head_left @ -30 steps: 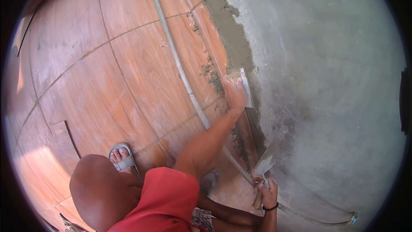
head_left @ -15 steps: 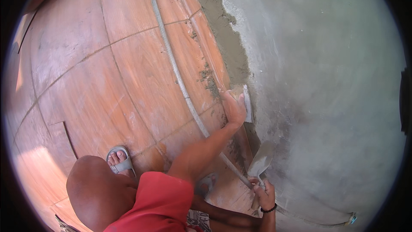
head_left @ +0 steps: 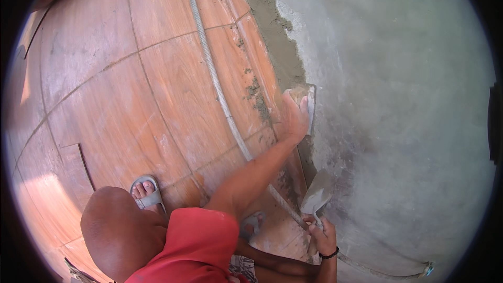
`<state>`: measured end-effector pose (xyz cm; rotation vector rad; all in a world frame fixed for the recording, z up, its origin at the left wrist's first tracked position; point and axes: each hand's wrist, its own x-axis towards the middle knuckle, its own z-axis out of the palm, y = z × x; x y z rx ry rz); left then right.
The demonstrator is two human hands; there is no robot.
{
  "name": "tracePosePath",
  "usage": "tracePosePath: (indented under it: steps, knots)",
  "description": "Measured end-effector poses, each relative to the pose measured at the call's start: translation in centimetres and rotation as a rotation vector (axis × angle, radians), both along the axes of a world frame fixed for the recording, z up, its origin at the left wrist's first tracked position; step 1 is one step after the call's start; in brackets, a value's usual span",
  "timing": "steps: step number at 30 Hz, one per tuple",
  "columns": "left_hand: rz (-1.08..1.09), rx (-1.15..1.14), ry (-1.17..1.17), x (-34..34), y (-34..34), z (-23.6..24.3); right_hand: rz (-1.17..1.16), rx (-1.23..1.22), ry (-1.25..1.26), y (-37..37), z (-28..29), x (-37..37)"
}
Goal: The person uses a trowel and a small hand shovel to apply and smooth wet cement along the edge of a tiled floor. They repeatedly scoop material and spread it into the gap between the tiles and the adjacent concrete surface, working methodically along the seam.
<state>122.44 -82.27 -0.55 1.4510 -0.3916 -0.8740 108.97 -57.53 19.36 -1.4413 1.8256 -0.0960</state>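
My left hand (head_left: 296, 115) is closed on a pale, flat float (head_left: 309, 99), which rests on the strip of wet grey mortar (head_left: 275, 39) between the orange tiles (head_left: 167, 89) and a smooth grey surface (head_left: 398, 89). Lower right, my right hand (head_left: 324, 236) grips a metal trowel by its handle; the blade (head_left: 317, 191) points up beside the mortar's near end. A braided hose (head_left: 220, 94) runs along the tiles, passes under my left arm and reaches my right hand; whether those fingers also touch it I cannot tell.
A sandalled foot (head_left: 146, 194) stands on the tiles at lower left, with another partly hidden under the arm. Crumbs of mortar (head_left: 255, 94) lie along the tile edge. A hose end (head_left: 427, 268) lies at lower right. A thin dark strip (head_left: 84, 165) lies at left.
My left hand and the float slid toward me along the mortar, then moved back away and slightly right. My right hand with the trowel has stayed nearly in place.
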Motion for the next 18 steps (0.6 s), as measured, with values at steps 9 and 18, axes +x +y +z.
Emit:
tracePosePath:
  steps: [9,18]
  knots:
    - [0.025,0.115,0.114,1.3,0.4,-1.0,0.055,0.078,0.082,-0.8,-0.4,0.6]
    - [0.007,0.123,0.180,1.0,0.5,-1.9,0.028,0.098,0.109,-0.8,-1.1,-0.5]
